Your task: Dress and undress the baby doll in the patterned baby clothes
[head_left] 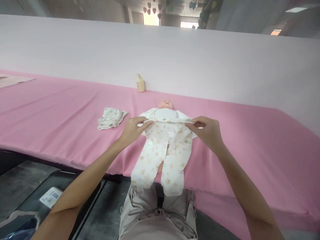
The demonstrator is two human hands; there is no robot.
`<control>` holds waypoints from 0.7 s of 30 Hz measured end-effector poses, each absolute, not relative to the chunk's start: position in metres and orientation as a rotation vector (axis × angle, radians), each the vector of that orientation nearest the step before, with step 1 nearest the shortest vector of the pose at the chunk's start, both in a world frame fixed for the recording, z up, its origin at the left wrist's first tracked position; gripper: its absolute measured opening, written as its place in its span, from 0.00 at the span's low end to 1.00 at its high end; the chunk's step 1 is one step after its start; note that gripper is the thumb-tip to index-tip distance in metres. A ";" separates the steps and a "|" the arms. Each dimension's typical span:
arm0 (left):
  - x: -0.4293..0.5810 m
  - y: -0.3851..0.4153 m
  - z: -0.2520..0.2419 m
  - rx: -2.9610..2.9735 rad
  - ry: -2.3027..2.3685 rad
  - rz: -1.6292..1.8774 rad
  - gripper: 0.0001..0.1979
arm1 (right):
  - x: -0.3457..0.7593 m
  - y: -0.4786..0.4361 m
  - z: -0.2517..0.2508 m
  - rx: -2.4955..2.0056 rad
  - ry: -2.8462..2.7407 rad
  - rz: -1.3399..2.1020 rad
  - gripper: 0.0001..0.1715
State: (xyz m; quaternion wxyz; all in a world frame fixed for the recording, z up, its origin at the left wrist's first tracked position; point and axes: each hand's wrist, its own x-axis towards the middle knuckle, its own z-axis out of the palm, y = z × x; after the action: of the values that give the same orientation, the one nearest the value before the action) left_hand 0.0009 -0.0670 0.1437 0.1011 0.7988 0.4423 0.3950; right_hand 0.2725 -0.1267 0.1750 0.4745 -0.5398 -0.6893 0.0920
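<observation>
A pair of white baby pants (165, 146) with a small printed pattern is stretched by its waistband between my two hands. My left hand (135, 129) pinches the left end of the waistband, and my right hand (206, 131) pinches the right end. The legs hang down over the table's front edge. Behind the pants a baby doll (166, 104) in a white top (166, 114) lies on its back, head away from me. Most of its lower body is hidden by the pants; a bit of skin colour shows between the pant legs.
A folded stack of patterned cloth (111, 118) lies left of the doll on the pink table cover (75, 113). A cream pump bottle (140, 83) stands by the white wall (160, 56). A pale cloth (12, 80) lies far left. A dark chair (62, 181) holding a white packet (51, 197) is below left.
</observation>
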 end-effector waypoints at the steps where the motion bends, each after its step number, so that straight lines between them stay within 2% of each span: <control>1: 0.003 -0.068 0.143 2.272 1.290 1.265 0.15 | 0.272 -0.126 0.175 -1.362 -1.708 0.234 0.10; 5: 0.010 -0.085 0.153 2.072 1.145 1.668 0.09 | 0.271 -0.138 0.186 -1.453 -1.784 0.292 0.13; 8: 0.007 -0.113 0.175 2.019 0.818 1.769 0.04 | 0.271 -0.169 0.205 -1.351 -1.711 0.373 0.14; 11: 0.002 -0.138 0.192 1.952 0.469 1.844 0.06 | 0.273 -0.195 0.217 -1.163 -1.581 0.460 0.12; 14: 0.007 -0.133 0.192 1.820 0.555 1.948 0.08 | 0.277 -0.182 0.211 -1.143 -1.470 0.500 0.14; 17: 0.028 -0.106 0.175 1.445 0.922 1.729 0.12 | 0.271 -0.144 0.190 -1.296 -1.431 0.446 0.15; 19: 0.047 -0.098 0.162 1.186 0.969 1.468 0.18 | 0.256 -0.128 0.175 -1.358 -1.384 0.361 0.11; 21: 0.063 -0.108 0.154 1.129 0.935 1.398 0.22 | 0.234 -0.131 0.167 -1.341 -1.388 0.326 0.10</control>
State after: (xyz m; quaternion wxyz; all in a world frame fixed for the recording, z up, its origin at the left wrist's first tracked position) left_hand 0.0634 -0.1079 0.1535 0.5294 0.4729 0.3915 0.5855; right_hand 0.2335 -0.1311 0.1668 0.5583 -0.5685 -0.5883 0.1380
